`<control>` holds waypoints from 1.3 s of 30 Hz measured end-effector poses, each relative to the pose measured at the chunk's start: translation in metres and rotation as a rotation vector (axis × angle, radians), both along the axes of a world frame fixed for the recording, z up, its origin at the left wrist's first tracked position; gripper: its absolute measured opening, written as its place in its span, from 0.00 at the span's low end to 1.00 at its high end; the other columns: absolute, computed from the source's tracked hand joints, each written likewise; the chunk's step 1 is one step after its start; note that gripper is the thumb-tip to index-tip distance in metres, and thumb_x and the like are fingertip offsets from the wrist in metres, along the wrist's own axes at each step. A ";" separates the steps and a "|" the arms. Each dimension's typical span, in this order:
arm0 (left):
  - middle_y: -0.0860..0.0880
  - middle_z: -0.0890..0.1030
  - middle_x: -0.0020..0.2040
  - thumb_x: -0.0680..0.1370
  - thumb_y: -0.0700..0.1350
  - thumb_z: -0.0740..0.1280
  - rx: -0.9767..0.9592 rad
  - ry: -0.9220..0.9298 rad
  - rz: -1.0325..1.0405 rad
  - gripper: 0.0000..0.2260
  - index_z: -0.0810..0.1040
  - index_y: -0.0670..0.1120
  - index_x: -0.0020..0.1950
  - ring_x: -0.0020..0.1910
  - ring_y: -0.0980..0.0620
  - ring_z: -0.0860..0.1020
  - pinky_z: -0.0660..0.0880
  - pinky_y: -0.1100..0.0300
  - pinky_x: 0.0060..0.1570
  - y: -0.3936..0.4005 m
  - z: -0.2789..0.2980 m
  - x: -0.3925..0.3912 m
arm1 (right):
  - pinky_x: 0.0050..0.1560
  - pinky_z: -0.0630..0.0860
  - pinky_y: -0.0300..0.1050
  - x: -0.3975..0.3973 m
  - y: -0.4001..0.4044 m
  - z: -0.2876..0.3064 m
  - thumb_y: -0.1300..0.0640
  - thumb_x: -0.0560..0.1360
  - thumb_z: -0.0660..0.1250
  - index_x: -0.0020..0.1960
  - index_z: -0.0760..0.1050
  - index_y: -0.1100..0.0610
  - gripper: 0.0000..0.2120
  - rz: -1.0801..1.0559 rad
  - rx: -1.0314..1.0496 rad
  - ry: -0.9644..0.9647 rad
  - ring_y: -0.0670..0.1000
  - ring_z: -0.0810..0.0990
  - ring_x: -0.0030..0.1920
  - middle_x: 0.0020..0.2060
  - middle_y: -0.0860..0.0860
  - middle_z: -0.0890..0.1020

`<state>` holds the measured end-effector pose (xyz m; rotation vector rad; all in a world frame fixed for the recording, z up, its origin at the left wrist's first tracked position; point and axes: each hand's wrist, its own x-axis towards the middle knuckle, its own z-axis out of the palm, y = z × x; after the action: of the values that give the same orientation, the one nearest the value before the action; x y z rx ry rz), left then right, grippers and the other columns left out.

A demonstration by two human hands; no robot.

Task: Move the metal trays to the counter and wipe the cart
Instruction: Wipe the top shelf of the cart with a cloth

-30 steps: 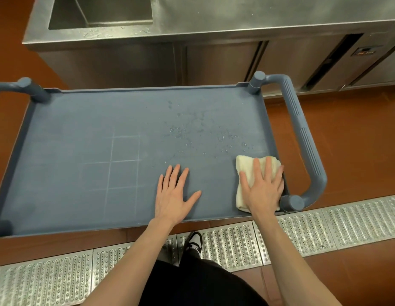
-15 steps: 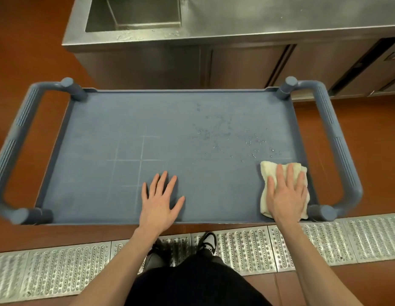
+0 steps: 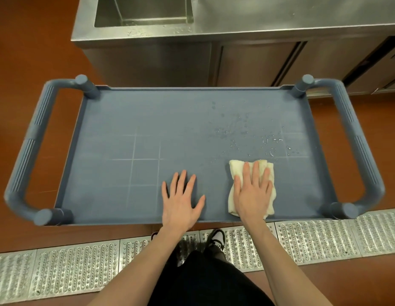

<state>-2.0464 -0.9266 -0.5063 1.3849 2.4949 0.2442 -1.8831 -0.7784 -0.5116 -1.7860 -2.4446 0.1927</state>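
Head view: looked straight down on the blue cart point(image 3: 148, 120), its low raised rim running round all four sides and a looped handle point(image 3: 26, 151) standing off each short end. Carried no metal trays on the top shelf; none seen on the visible stretch of the steel counter point(image 3: 280, 12) beyond the far rim either. Left hand point(image 3: 181, 199) lay flat and splayed on the bare shelf near the front edge, gripping nothing. Right hand point(image 3: 254, 193) pressed palm-down, fingers spread, on a folded cream cloth point(image 3: 236, 168) just beside it, toward the right half and close to the front rim. Scattered water droplets point(image 3: 240, 131) sat just beyond the cloth, reaching toward the right rim. Left half of the shelf open and dry, crossed only by faint pale lines point(image 3: 145, 159). Floor grating point(image 3: 324, 235) ran along the near side under the person's shoes. Sink basin point(image 3: 143, 9) sunk into the counter at upper left.
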 end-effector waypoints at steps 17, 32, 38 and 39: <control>0.50 0.52 0.87 0.86 0.55 0.55 0.072 -0.191 -0.258 0.29 0.56 0.48 0.86 0.86 0.53 0.48 0.44 0.55 0.84 -0.035 -0.001 -0.065 | 0.75 0.66 0.64 -0.101 -0.072 0.001 0.42 0.85 0.49 0.80 0.68 0.53 0.29 0.072 -0.020 0.006 0.65 0.61 0.81 0.81 0.55 0.67; 0.53 0.52 0.87 0.85 0.60 0.53 0.076 -0.103 -0.309 0.29 0.57 0.53 0.86 0.86 0.53 0.47 0.39 0.53 0.83 -0.076 -0.005 -0.124 | 0.77 0.63 0.65 -0.062 -0.065 0.004 0.39 0.85 0.51 0.81 0.67 0.49 0.28 0.058 -0.024 -0.025 0.64 0.58 0.82 0.82 0.53 0.65; 0.54 0.53 0.86 0.84 0.62 0.55 0.087 -0.080 -0.272 0.30 0.59 0.54 0.86 0.86 0.52 0.49 0.43 0.50 0.84 -0.104 -0.005 -0.161 | 0.77 0.62 0.66 -0.045 -0.055 0.008 0.39 0.84 0.48 0.80 0.68 0.52 0.30 0.002 -0.017 -0.022 0.66 0.59 0.81 0.81 0.55 0.65; 0.54 0.53 0.86 0.84 0.62 0.56 0.092 -0.079 -0.269 0.30 0.59 0.54 0.85 0.86 0.53 0.49 0.44 0.49 0.84 -0.110 -0.005 -0.166 | 0.77 0.62 0.66 -0.047 -0.057 0.008 0.40 0.85 0.48 0.80 0.67 0.52 0.29 0.008 -0.016 -0.024 0.66 0.58 0.81 0.81 0.55 0.65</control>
<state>-2.2128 -1.0366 -0.5118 1.6921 2.2278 0.3519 -1.9302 -0.8350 -0.5039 -1.7955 -2.4743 0.1935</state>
